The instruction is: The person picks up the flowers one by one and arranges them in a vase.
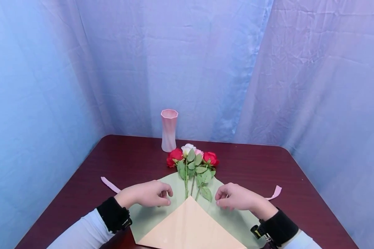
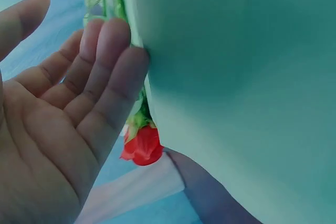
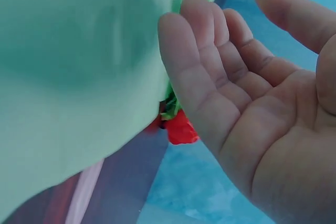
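Note:
Light green wrapping paper (image 1: 149, 218) lies on the table, its near part folded up into a peach triangle (image 1: 190, 228) whose tip points away from me. Artificial roses in red, white and pink rest on the sheet; one red rose (image 1: 210, 158) is at the right, and their leafy green stems (image 1: 186, 183) run under the peach tip. My left hand (image 1: 151, 194) hovers over the paper left of the stems, fingers loosely bent, holding nothing. On the other side, my right hand (image 1: 235, 196) hangs likewise, with thumb and fingers apart in the right wrist view.
A pink and white vase (image 1: 169, 131) stands at the back of the dark red-brown table (image 1: 252, 159). Pink ribbon ends (image 1: 110, 185) stick out on both sides from beneath the paper. Blue curtains (image 1: 190, 69) hang behind.

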Demonstrator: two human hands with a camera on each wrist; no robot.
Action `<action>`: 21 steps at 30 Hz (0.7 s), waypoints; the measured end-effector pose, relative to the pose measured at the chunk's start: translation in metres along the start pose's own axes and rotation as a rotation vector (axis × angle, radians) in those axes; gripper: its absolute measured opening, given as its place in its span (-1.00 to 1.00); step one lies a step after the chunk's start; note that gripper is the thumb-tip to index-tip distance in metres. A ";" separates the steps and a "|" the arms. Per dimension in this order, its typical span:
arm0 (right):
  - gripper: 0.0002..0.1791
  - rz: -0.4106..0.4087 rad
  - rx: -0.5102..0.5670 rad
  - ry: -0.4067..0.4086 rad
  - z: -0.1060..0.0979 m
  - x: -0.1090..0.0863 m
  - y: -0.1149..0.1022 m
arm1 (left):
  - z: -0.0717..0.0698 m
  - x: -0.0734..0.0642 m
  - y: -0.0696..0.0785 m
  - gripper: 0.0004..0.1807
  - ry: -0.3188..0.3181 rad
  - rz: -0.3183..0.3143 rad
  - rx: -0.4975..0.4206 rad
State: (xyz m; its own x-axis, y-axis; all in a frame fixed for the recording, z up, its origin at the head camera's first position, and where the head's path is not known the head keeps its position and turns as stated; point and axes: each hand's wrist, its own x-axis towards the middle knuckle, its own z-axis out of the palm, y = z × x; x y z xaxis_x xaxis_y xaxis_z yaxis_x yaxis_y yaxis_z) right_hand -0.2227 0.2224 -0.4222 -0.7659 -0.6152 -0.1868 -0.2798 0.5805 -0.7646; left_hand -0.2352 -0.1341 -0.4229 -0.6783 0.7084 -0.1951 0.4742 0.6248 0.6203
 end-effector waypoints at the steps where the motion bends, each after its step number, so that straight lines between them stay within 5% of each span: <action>1: -0.94 0.004 0.007 -0.010 0.002 0.001 0.001 | 0.001 0.000 -0.001 -0.74 -0.016 -0.015 -0.013; 11: -0.94 0.088 0.117 -0.114 0.018 0.003 0.007 | 0.011 0.002 -0.002 -0.89 -0.088 -0.036 -0.037; 21: -0.93 0.110 0.099 -0.131 0.023 0.005 0.011 | 0.017 0.002 -0.006 -0.89 -0.106 -0.053 -0.009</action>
State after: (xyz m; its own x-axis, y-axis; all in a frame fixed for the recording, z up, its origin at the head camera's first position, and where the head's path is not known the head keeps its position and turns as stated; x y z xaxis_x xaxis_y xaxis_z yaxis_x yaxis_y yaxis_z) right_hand -0.2165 0.2134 -0.4456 -0.7048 -0.6192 -0.3463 -0.1356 0.5967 -0.7909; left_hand -0.2301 -0.1307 -0.4399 -0.6386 0.7058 -0.3066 0.4344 0.6596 0.6134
